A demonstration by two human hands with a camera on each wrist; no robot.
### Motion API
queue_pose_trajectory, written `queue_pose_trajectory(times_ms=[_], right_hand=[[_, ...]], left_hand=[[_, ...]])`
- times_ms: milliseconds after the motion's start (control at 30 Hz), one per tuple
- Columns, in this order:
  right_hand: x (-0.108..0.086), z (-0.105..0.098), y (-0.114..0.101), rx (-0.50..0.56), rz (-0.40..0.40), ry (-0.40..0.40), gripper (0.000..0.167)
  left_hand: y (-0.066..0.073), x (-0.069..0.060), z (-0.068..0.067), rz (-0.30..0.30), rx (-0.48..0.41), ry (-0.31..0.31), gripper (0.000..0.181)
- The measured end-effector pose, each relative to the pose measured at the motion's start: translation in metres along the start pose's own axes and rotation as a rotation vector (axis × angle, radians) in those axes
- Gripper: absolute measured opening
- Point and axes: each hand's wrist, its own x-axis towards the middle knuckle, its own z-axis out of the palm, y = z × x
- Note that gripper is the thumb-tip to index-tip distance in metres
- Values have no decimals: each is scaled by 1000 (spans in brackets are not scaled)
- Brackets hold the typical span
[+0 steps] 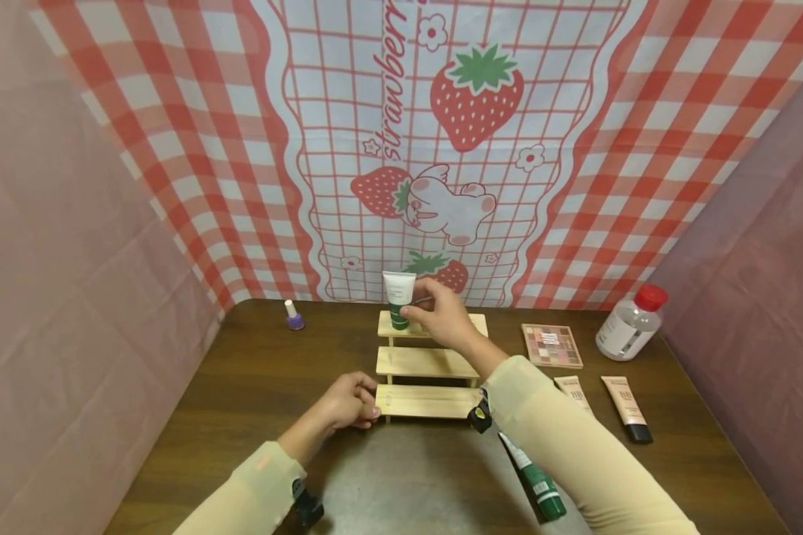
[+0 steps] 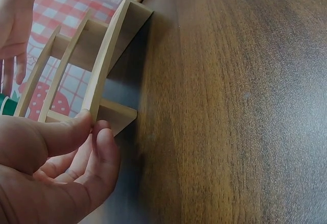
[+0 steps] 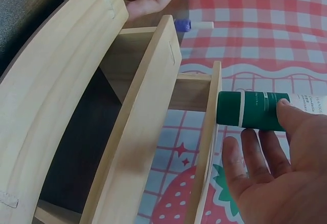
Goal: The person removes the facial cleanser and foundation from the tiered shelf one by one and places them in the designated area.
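Note:
A small wooden stand with three tiers (image 1: 428, 401) is on the table. My left hand (image 1: 349, 402) pinches the left end of its lowest tier between thumb and fingers. A white and green squeeze tube (image 1: 398, 291) stands cap down at the left end of the top tier. My right hand (image 1: 442, 312) holds this tube from the right, its thumb on the green part. In the right wrist view the green cap (image 3: 230, 108) meets the top board. A second green and white tube (image 1: 538, 487) lies on the table, partly hidden beneath my right forearm.
A purple nail polish bottle (image 1: 294, 318) with a white cap stands at the back left. To the right are a makeup palette (image 1: 552, 345), two beige BB cream tubes (image 1: 622, 401) and a clear bottle with a red cap (image 1: 630, 327). A checked strawberry cloth (image 1: 468, 200) hangs behind.

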Motion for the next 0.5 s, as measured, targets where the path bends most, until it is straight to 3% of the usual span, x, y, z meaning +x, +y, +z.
queue_pose_trajectory(times_ms=[500], right_hand=[[-3,-10,-8,12,-6,-15,37]], left_hand=[[1,-2,1,8,11,-2,43]])
